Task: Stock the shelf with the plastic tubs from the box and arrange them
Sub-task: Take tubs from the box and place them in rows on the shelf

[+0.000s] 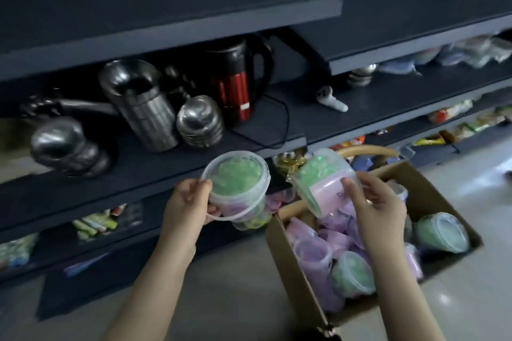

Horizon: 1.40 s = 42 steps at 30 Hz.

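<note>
Left hand [188, 202]: the fingers are curled round the side of a clear lidded tub [235, 177], with the thumb at its rim. The lid faces up toward the camera, green contents show through it, and a thin loop handle [232, 218] hangs below the tub. This tub is held in front of the front edge of the dark shelf [124, 183], not resting on it.

Right hand [376, 205]: the fingers and thumb grip a second tub [324, 180], tilted on its side, with green and pink contents visible through its wall. It is held above the far left corner of the cardboard box [299, 282], just beside the first tub but apart from it.

The box stands open on the pale floor [221, 293], to the right of the shelf unit. It holds loose tubs [313, 252], several pinkish-purple and at least two green, lying at mixed angles.

On the shelf behind the hands stand a steel jug [141, 108], stacked steel bowls [199, 124] and a black-and-red kettle [238, 80]. A white controller [331, 98] lies further right. Lower shelves carry blurred packaged goods [94, 223].
</note>
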Available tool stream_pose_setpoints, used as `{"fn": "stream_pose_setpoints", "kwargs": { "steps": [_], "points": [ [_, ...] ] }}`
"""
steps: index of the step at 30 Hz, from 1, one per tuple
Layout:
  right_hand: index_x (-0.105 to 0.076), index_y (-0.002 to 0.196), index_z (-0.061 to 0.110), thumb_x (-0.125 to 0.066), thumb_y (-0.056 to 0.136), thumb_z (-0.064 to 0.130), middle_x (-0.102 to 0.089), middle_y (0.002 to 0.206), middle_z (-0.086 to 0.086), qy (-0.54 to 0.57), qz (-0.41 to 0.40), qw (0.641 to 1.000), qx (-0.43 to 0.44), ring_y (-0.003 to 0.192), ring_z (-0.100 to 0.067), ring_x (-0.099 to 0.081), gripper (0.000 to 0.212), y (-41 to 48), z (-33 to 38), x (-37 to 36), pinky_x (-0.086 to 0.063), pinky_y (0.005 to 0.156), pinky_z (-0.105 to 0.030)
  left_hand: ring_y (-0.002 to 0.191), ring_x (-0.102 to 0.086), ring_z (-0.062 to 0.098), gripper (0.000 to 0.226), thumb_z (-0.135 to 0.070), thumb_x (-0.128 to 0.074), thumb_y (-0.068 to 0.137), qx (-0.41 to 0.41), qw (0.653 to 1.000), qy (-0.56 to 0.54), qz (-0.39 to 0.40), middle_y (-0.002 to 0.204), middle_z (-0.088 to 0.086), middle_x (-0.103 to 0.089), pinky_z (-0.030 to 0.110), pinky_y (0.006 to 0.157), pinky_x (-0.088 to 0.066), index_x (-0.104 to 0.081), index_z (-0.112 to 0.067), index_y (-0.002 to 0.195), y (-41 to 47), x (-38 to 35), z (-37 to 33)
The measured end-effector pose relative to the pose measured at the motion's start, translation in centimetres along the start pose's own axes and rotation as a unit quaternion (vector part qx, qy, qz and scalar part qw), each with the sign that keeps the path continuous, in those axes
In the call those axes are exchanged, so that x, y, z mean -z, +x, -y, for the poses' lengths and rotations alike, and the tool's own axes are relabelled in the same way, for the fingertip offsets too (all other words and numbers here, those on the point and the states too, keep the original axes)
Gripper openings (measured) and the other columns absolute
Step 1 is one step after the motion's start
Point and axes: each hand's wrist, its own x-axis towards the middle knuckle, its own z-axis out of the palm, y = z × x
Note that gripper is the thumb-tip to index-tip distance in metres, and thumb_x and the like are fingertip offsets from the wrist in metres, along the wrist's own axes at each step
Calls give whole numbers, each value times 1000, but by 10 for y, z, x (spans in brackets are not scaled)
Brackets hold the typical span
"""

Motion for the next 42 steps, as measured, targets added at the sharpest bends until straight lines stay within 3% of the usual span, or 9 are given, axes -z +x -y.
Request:
{"fn": "stream_pose_setpoints", "kwargs": {
  "steps": [5, 10, 14, 17, 24, 27, 30, 35, 42],
  "points": [
    [-69, 106, 19, -68, 87, 30, -69, 91, 4, 63, 17, 996, 68, 87, -11, -63, 22, -83, 88, -66, -47, 76, -24, 84, -66, 26, 13, -26, -55, 93, -61, 997, -36, -34, 84, 8, -64, 43, 78, -58, -60, -14, 96, -23, 139, -39],
    [-66, 88, 41, -66, 89, 28, -70, 86, 11, 93, 62, 981, 159, 87, -12, -65, 13, -132, 174, -112, -51, 73, -24, 88, -68, 27, 12, -29, -55, 92, -112, 989, -72, -72, 91, 13, -67, 39, 76, -59, -62, -19, 95, -43, 238, -79],
    [-69, 95, 38, -64, 89, 35, -70, 86, 13, 93, 89, 962, 241, 89, -15, -65, 10, -150, 237, -137, -54, 81, -42, 84, -69, 18, 12, -27, -55, 94, -143, 977, -120, -103, 97, 4, -67, 32, 66, -58, -61, -18, 100, -50, 292, -112],
    [-68, 83, 42, -67, 87, 29, -69, 82, 19, 101, 102, 945, 295, 88, -10, -63, 14, -155, 279, -153, -52, 79, -35, 81, -69, 15, 10, -27, -55, 93, -165, 969, -143, -113, 96, 2, -68, 28, 59, -56, -62, -19, 96, -46, 319, -138],
    [-69, 81, 39, -70, 84, 26, -66, 83, 25, 125, 104, 917, 365, 91, -10, -53, 14, -129, 356, -193, -43, 80, -23, 88, -69, 23, 11, -27, -55, 91, -185, 960, -162, -136, 97, 7, -69, 39, 75, -59, -62, -19, 95, -5, 351, -200],
    [-73, 88, 34, -69, 84, 31, -69, 80, 16, 85, 95, 905, 406, 93, -15, -52, 6, -101, 372, -226, -44, 82, -27, 82, -66, 19, 13, -29, -55, 92, -205, 956, -140, -155, 95, 7, -66, 34, 67, -59, -61, -18, 96, 29, 354, -219],
    [-76, 97, 23, -68, 80, 39, -73, 95, 11, 36, 62, 884, 461, 91, -17, -53, 25, -67, 378, -264, -41, 83, -23, 77, -62, 18, 13, -29, -55, 91, -218, 954, -116, -168, 89, 8, -64, 29, 60, -54, -60, -18, 93, 68, 350, -233],
    [-77, 95, 15, -78, 77, 25, -75, 91, 5, -1, 25, 844, 535, 76, -22, -54, 21, -13, 390, -311, -35, 71, -17, 76, -61, 19, 11, -27, -55, 89, -208, 955, -104, -184, 89, 10, -63, 29, 57, -53, -60, -17, 88, 131, 337, -259],
    [-78, 90, 17, -77, 74, 30, -75, 87, 9, -55, 59, 794, 603, 72, -18, -48, 21, 35, 398, -365, -39, 72, -21, 71, -65, 22, 20, -30, -53, 88, -210, 949, -75, -221, 89, 7, -66, 50, 80, -57, -59, -13, 98, 190, 319, -276]
  ]
}}
